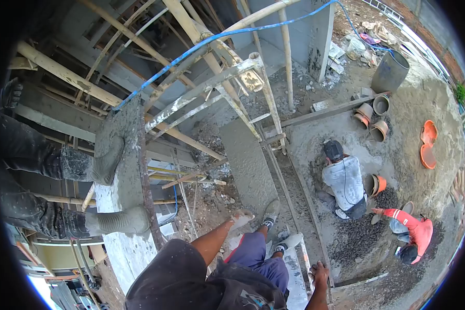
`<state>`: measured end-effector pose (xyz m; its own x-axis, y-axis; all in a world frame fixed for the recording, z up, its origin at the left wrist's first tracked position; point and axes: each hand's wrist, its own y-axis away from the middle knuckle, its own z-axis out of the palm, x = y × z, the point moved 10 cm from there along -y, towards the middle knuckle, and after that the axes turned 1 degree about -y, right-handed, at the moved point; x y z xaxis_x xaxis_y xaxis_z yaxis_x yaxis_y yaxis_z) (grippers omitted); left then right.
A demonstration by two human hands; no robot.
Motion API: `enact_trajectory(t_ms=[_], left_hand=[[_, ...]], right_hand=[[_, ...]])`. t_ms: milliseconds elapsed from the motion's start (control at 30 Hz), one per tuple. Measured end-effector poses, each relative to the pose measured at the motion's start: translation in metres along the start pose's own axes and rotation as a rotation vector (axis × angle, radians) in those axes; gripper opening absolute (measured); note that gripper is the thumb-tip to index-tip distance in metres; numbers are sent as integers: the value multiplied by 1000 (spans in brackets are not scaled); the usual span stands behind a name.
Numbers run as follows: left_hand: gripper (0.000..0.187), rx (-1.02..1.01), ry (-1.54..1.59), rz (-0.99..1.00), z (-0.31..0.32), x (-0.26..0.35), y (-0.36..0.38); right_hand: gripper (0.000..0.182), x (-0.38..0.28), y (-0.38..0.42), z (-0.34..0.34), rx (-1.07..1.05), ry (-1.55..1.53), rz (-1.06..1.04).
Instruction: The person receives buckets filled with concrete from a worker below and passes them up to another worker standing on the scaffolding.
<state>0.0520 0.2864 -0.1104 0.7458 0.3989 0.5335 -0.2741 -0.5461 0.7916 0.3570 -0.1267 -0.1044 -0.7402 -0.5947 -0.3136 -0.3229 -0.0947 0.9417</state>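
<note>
My left hand (241, 219) is pale with mortar and stretched over the lower end of a wet grey slab surface (248, 160); its fingers are too smeared to make out. On the lower right, my right hand (319, 271) has curled fingers around the edge of a pale, mortar-stained frame rail (306, 253). Between my hands are my legs in purple shorts, one shoe (271, 214) on the grey surface and the other (292, 241) beside the rail.
At left, a person's boots (119, 222) stand on a raised concrete ledge. Bamboo poles (70, 75), a metal scaffold frame (206, 95) and a blue hose (253, 28) cross above. To the right, below, two people (344, 178) (413, 232) crouch near gravel (361, 237) and buckets (380, 131).
</note>
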Motion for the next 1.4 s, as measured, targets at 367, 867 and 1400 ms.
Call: enact_trajectory(t_ms=[367,867,1400], left_hand=[[25,-200,-339,130,56,-53,-163],[29,-157,-140,315,172,13,-339],[28,-213,-221,256,156,-3,-334]], right_hand=[[39,8,-8,128,-121,32,65],[33,126,-11,164,2,293,192],[30,136,-21,162,39,236,270]])
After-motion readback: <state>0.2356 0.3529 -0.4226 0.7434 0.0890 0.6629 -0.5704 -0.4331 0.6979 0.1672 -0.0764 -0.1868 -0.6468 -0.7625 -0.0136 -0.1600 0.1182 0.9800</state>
